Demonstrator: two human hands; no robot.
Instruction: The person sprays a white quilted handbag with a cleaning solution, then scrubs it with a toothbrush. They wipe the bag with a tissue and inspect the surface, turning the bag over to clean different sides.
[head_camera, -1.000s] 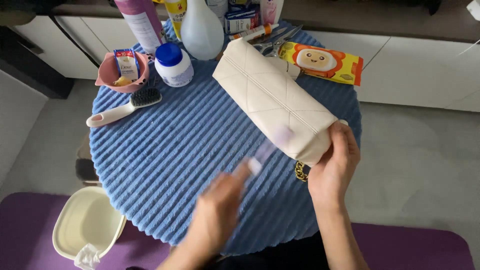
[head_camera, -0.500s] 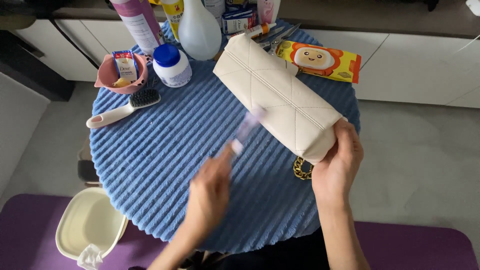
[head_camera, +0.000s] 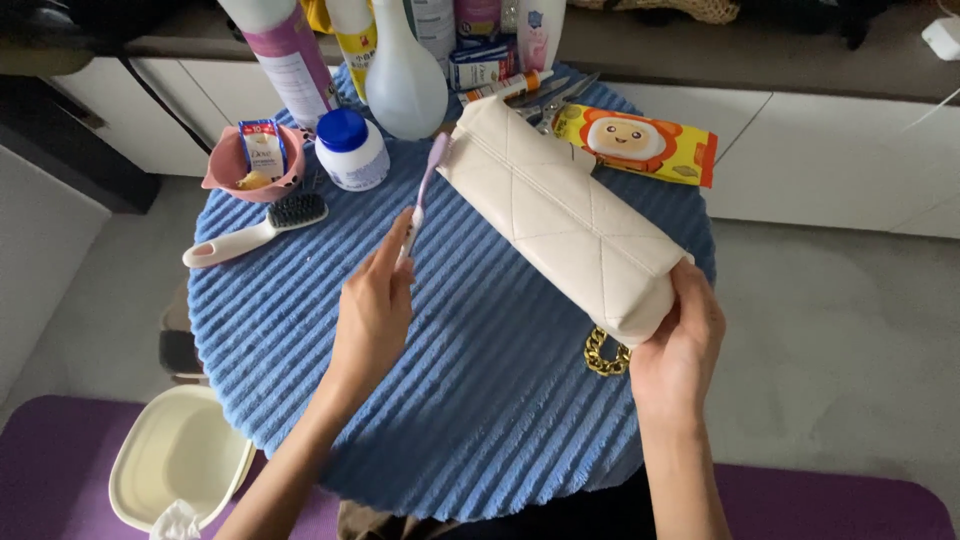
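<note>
Over blue mat (head_camera: 300, 330), left hand (head_camera: 375, 300) raising toothbrush (head_camera: 422, 195)

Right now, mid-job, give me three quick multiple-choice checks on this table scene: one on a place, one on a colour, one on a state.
1. Where does the white brush with black bristles lie?
A. left of the cream quilted bag
B. on top of the bag
C. in the cream bin

2. What colour is the toothbrush in the left hand?
A. green
B. light purple
C. red

3. How is the right hand placed?
A. flat on the blue ribbed cover
B. lifted clear of everything
C. gripping the bag's near end

Answers: 1 A, it rests on the cover near the pink cup. 2 B, handle and head look lilac. 3 C, fingers wrap the bag's end above the gold chain.
</note>
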